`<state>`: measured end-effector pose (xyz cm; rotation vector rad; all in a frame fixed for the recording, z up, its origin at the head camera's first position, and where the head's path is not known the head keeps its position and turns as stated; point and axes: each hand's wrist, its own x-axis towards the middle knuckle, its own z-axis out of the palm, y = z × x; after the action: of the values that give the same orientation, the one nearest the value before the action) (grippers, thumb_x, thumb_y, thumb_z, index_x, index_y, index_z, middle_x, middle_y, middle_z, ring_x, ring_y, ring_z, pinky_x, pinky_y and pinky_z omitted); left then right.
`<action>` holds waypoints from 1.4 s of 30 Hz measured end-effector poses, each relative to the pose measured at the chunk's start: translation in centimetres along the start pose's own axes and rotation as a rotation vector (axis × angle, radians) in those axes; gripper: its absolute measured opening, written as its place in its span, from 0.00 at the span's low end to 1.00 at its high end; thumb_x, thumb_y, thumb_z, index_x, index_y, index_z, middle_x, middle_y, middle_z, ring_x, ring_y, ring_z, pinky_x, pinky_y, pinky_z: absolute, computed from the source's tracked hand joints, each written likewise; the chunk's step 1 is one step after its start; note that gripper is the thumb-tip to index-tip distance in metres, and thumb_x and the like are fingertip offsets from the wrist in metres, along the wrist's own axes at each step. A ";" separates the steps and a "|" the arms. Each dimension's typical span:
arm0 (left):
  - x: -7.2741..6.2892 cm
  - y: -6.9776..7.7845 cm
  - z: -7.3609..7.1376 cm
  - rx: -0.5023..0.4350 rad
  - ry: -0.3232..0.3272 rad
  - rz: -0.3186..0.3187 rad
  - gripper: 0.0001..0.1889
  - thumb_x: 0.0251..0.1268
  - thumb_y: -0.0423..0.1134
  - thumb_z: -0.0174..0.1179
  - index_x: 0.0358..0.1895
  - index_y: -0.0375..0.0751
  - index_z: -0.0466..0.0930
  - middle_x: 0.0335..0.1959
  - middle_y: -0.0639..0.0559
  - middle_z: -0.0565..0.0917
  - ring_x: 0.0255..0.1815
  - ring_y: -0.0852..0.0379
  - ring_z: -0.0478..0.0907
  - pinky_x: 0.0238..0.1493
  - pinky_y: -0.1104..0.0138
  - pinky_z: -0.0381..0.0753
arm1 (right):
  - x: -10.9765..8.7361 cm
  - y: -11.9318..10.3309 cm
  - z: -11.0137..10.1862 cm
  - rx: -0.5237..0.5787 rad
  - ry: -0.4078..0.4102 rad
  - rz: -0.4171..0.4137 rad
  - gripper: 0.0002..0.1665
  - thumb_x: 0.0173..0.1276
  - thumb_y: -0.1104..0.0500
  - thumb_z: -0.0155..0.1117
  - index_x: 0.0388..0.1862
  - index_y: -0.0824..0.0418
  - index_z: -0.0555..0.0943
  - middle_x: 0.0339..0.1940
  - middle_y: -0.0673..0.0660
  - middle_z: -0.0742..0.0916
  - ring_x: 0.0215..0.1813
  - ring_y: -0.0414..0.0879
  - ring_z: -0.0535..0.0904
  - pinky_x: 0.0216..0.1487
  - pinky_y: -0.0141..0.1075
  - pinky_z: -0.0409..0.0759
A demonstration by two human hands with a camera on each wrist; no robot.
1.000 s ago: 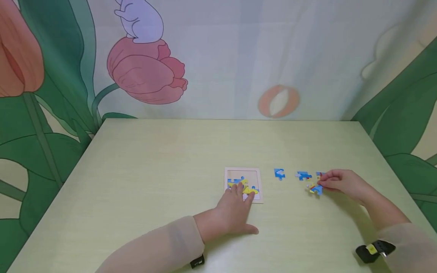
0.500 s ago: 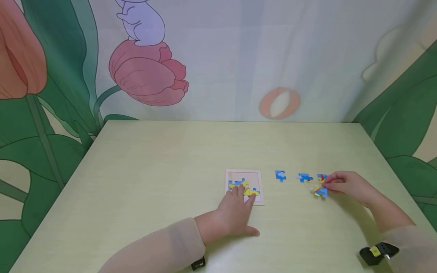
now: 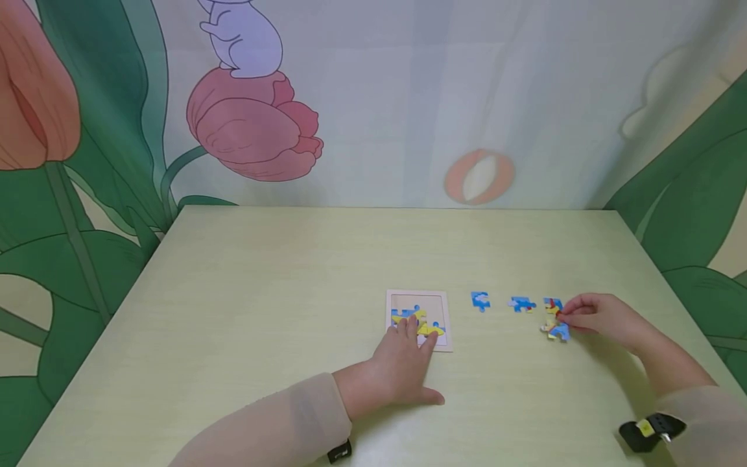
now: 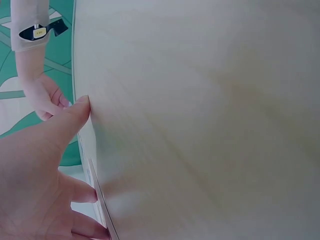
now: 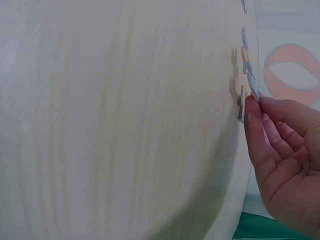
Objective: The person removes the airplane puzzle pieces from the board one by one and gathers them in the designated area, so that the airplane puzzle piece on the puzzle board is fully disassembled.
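My right hand (image 3: 601, 319) pinches a blue and yellow jigsaw piece (image 3: 558, 332) between thumb and fingertips. In the right wrist view the pinched jigsaw piece (image 5: 252, 82) is tilted and lifted off the table. Just behind it lies another jigsaw piece (image 3: 551, 303), partly covered by the fingertips in the head view. My left hand (image 3: 399, 370) rests with spread fingers on the near edge of a square puzzle tray (image 3: 446, 318). Joined blue and yellow pieces (image 3: 430, 329) fill part of the tray's lower area, some hidden under the fingers.
Two loose blue jigsaw pieces, one piece (image 3: 481, 300) near the tray and another piece (image 3: 521, 303) farther right, lie on the pale table (image 3: 233, 279). A printed curtain (image 3: 373, 97) hangs behind the table's far edge.
My right hand has shifted a little to the right with the pinched piece, uncovering more of the piece behind it. The left hand keeps its place on the tray. The head view tilted slightly.
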<state>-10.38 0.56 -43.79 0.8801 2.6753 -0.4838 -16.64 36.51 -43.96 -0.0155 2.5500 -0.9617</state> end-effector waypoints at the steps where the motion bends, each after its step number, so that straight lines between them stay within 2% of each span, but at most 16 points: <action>1: 0.0 0.0 0.0 0.001 0.001 0.000 0.53 0.45 0.82 0.36 0.74 0.54 0.51 0.71 0.38 0.57 0.70 0.43 0.57 0.64 0.59 0.63 | 0.0 0.1 0.0 -0.003 0.000 0.005 0.22 0.62 0.51 0.65 0.44 0.69 0.76 0.36 0.55 0.84 0.39 0.47 0.77 0.36 0.30 0.76; 15: 0.0 0.0 0.0 0.003 0.013 0.006 0.53 0.46 0.82 0.36 0.74 0.53 0.52 0.70 0.37 0.58 0.69 0.43 0.58 0.63 0.59 0.64 | 0.4 1.5 -0.3 -0.009 -0.006 0.010 0.23 0.63 0.50 0.64 0.45 0.69 0.76 0.35 0.54 0.84 0.38 0.47 0.77 0.36 0.31 0.76; 28: -0.1 0.0 -0.2 -0.004 0.008 0.008 0.53 0.46 0.82 0.36 0.74 0.53 0.52 0.70 0.37 0.57 0.69 0.43 0.57 0.63 0.59 0.63 | 0.5 1.4 -0.2 0.006 -0.017 0.016 0.25 0.63 0.51 0.64 0.48 0.71 0.74 0.38 0.55 0.83 0.39 0.47 0.77 0.36 0.31 0.77; 42: -0.2 0.0 -0.2 -0.007 0.014 0.005 0.53 0.46 0.82 0.37 0.73 0.53 0.52 0.70 0.37 0.58 0.69 0.43 0.58 0.63 0.59 0.63 | 0.4 1.1 -0.2 -0.011 0.004 0.011 0.23 0.63 0.55 0.65 0.47 0.71 0.75 0.36 0.55 0.84 0.38 0.46 0.77 0.35 0.31 0.77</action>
<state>-10.26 0.55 -43.54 0.8911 2.6847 -0.4686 -16.96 37.39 -44.70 -0.0021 2.5560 -0.9446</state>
